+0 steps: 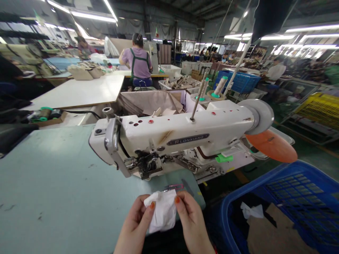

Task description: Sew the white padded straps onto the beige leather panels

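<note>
A crumpled white tissue-like sheet (163,213) is stretched between my two hands near the front edge of the table. My left hand (136,220) pinches its left side between thumb and fingers. On the other side, my right hand (192,220) grips the upper right corner the same way. Just beyond the sheet, a small pair of thread snips (174,187) with pink on it lies on the pale green tabletop (66,197). Behind it stands a white sewing machine (185,130), its needle area above the table.
A blue plastic basket (227,211) with brown pieces and a white scrap stands at the right. An orange disc (272,144) sits below the handwheel (258,114). Thread cones (221,86) rise behind the machine. Farther back, a person in a purple shirt (137,63) faces away.
</note>
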The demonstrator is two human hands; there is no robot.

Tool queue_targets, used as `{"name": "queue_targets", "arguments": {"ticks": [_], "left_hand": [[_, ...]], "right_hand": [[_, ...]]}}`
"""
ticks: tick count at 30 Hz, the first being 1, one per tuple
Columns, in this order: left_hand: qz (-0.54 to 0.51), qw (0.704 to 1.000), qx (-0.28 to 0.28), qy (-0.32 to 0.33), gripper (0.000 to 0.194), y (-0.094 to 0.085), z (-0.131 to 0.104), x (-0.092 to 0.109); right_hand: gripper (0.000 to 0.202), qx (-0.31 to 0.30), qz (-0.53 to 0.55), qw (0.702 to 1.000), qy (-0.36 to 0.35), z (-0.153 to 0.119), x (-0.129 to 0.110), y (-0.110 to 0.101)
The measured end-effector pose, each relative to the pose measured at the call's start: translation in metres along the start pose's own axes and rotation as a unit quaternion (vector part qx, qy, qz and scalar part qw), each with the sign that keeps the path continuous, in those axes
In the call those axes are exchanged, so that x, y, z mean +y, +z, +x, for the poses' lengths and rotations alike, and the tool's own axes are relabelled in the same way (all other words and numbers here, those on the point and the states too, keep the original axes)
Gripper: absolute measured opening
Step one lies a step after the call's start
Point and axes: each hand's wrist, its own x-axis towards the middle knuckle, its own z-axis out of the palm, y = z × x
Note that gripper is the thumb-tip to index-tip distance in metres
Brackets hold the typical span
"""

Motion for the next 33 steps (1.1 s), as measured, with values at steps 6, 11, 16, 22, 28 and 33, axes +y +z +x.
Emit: {"name": "queue_targets", "arguments": {"ticks": [6, 11, 16, 22, 28, 33], "left_hand": [[-0.042, 0.995, -0.082, -0.035, 0.043, -0.003, -0.002, 0.001], [-0.066, 0.997, 0.004, -0.035, 0.041, -0.003, -0.008, 0.003], [-0.051, 0.999, 0.017, 0.000, 0.040, -0.005, -0.005, 0.000], [-0.165, 0.984, 0.039, -0.053, 0.050, -0.021, -0.004, 0.001], [-0.235, 0.967, -0.013, -0.096, 0.058, -0.028, -0.003, 0.012], [-0.181, 0.976, 0.018, -0.123, 0.058, -0.040, -0.004, 0.018]], "right_hand": [[0.038, 0.086, 0.006, 0.996, 0.022, 0.007, 0.005, 0.008], [0.044, 0.005, 0.059, 0.998, 0.023, 0.004, -0.001, 0.017], [0.088, -0.082, 0.117, 0.989, 0.033, -0.001, -0.005, 0.035], [0.026, 0.028, -0.001, 0.999, 0.044, 0.013, -0.007, 0.018], [0.030, -0.009, -0.011, 0.999, 0.047, 0.006, -0.012, 0.018], [0.032, 0.014, -0.015, 0.998, 0.057, 0.002, -0.006, 0.011]]}}
